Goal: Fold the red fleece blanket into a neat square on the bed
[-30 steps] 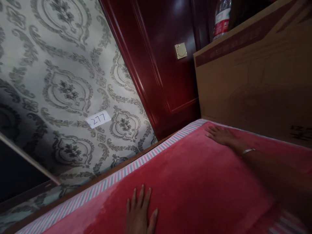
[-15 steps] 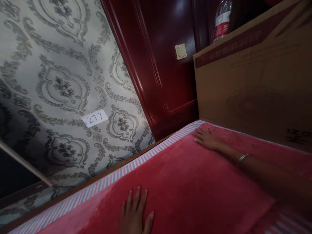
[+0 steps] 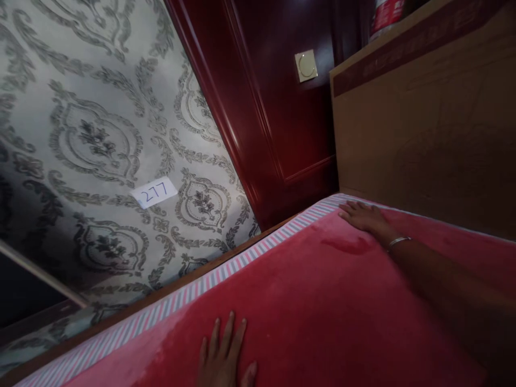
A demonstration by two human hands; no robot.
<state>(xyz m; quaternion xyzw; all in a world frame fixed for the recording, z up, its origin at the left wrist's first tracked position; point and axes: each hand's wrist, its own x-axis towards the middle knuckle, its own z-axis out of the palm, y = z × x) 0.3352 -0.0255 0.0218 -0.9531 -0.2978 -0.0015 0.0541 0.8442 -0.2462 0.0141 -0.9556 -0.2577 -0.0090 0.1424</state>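
A red plush blanket (image 3: 290, 301) with a striped border (image 3: 217, 277) in pink, white and grey lies spread in front of me. At the bottom centre my left hand (image 3: 221, 352) rests palm down on it, fingers stretched and slightly apart. My right hand (image 3: 365, 217), with a silver bracelet (image 3: 399, 242) at the wrist, lies flat on the blanket's far right corner, close to the striped edge. Neither hand grips anything. Around the right hand the pile shows lighter pink, with a darker streak just below it.
Behind the far right edge stands a large cardboard box (image 3: 423, 129), a red-labelled bottle (image 3: 387, 16) on top. A dark red wood panel (image 3: 262, 107) carries a square switch (image 3: 306, 65). Patterned wallpaper (image 3: 97, 134) bears a "277" paper (image 3: 155, 192).
My right hand has slid right and slightly up towards the corner, leaving a darker streak in the pile. My left hand stays in nearly the same place. The view has tilted down a little.
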